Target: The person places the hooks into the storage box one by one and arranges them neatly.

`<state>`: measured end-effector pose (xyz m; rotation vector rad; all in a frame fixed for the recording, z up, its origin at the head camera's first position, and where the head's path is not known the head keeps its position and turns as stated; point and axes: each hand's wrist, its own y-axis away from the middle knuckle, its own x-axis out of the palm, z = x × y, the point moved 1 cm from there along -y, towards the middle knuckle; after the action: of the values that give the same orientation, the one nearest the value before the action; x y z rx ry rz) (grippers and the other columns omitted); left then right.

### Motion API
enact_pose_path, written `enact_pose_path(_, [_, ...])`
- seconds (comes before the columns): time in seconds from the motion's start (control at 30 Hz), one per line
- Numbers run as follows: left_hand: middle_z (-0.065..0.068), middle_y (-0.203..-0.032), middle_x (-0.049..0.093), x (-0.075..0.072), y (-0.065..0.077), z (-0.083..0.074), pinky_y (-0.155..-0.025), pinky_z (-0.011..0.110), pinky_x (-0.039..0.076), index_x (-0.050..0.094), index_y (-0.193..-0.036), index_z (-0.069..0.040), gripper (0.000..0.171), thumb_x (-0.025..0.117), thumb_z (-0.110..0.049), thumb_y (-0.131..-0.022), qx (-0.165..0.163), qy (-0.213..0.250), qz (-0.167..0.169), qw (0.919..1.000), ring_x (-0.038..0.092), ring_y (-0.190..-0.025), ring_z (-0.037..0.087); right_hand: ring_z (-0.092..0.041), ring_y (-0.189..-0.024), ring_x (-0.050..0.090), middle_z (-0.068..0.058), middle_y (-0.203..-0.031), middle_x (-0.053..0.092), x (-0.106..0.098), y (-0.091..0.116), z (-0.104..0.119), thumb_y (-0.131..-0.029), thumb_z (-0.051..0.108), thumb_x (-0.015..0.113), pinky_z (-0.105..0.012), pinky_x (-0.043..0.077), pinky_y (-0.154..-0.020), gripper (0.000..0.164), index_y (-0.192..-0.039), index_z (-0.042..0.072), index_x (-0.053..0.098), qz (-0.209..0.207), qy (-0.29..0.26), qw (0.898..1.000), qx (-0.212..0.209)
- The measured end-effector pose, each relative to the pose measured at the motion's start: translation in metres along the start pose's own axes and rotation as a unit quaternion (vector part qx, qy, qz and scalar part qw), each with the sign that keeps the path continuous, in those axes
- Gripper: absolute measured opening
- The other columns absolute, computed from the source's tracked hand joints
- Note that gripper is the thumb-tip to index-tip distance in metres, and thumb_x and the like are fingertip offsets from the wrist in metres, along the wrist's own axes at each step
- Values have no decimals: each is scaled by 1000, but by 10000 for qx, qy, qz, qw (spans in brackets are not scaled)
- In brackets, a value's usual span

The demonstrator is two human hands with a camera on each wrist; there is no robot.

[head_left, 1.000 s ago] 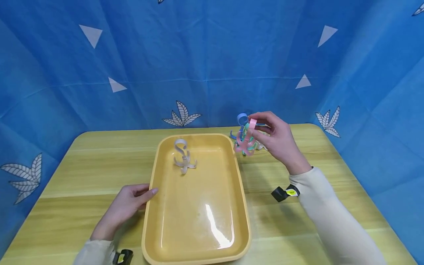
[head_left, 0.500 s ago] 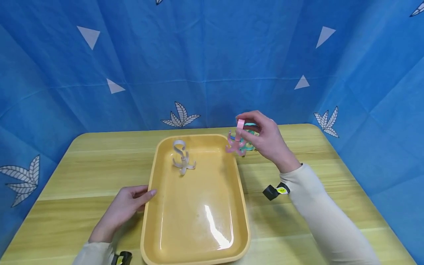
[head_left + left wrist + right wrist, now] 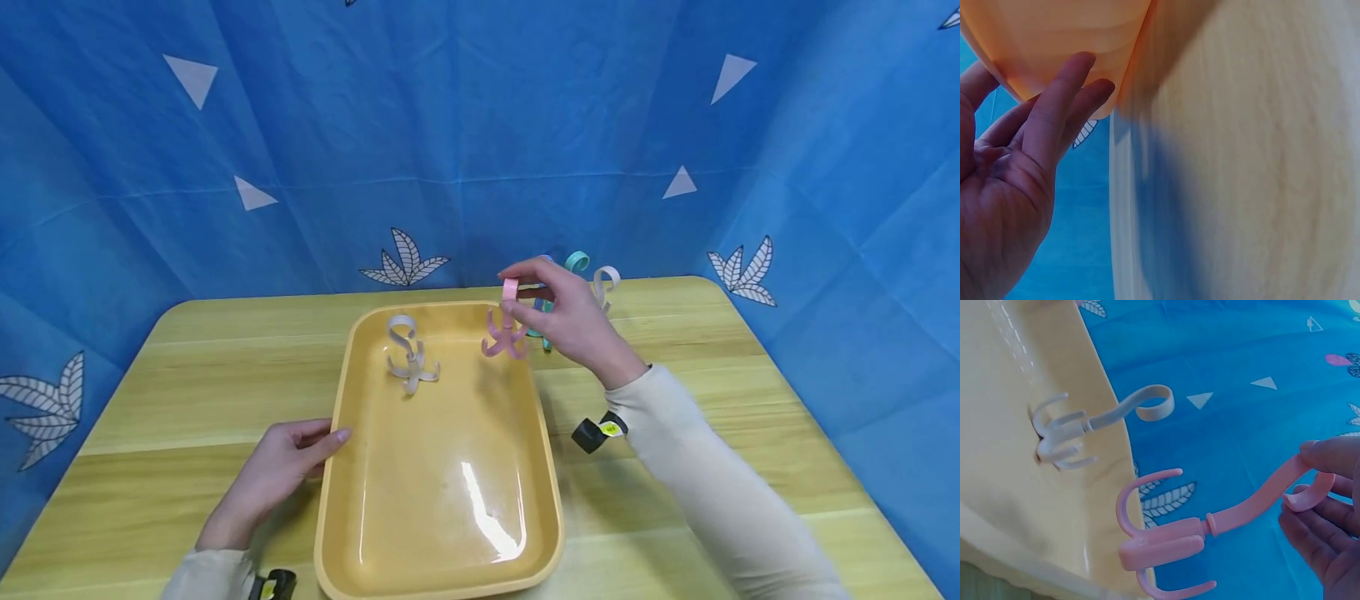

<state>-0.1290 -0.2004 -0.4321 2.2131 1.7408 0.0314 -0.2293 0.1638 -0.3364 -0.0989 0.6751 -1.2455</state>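
Observation:
My right hand (image 3: 568, 321) pinches the curled top of a pink multi-prong hanging hook (image 3: 505, 340) between thumb and fingers. Its prongs hang over the far right part of a yellow tray (image 3: 435, 475). A greyish-white hook (image 3: 412, 365) of the same shape stands upright inside the tray, near the far left corner; the right wrist view shows both hooks in full. At the tray's left side, my left hand (image 3: 273, 471) holds the edge, thumb over the rim and fingers (image 3: 1060, 106) against the outer wall.
Behind my right hand stand more hooks, partly hidden: one with a green loop (image 3: 577, 262), one with a white loop (image 3: 607, 277), and some blue. The wooden table (image 3: 187, 375) ends at a blue curtain (image 3: 465, 142).
My right hand has carried the pink hook leftward from the group of hooks to over the tray. Green and white loops show again behind it. The left hand has stayed at the rim.

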Motion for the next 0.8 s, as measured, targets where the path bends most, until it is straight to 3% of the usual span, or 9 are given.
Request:
enact_pose_path(0.2, [22,-113,67,1,-1,1,-77,37,59,54,-130,13,52,65,-26,-97,-24,-73,-76,9999,69,-94,27,-24,-106,63,-4,-115,63,15,-5,-8,-91,3,70,-47,50,-96,28,-119,5,65,162,-301,9993,134])
enact_pose_path(0.47, [22,-114,67,2,-1,0,-78,37,59,54,-131,13,54,66,-27,-97,-60,-89,-145,9998,69,-95,27,-20,-108,62,-7,-118,65,31,-11,-17,-90,2,71,-33,51,-96,33,-122,2,62,326,-52,9991,259])
enact_pose_path(0.63, [21,-114,67,2,-1,0,-78,36,59,55,-131,12,54,66,-29,-97,-57,-101,-139,9998,69,-96,27,-25,-109,62,-8,-118,64,38,-12,-24,-89,1,71,-41,51,-97,33,-122,2,62,478,-42,9976,494])
enact_pose_path(0.8, [21,-112,68,2,-1,2,-78,35,59,57,-129,12,52,66,-28,-97,-30,-125,-154,9998,69,-95,26,-25,-109,62,-8,-116,65,44,-11,-30,-89,-1,70,-41,51,-97,32,-120,0,63,620,140,9966,533])
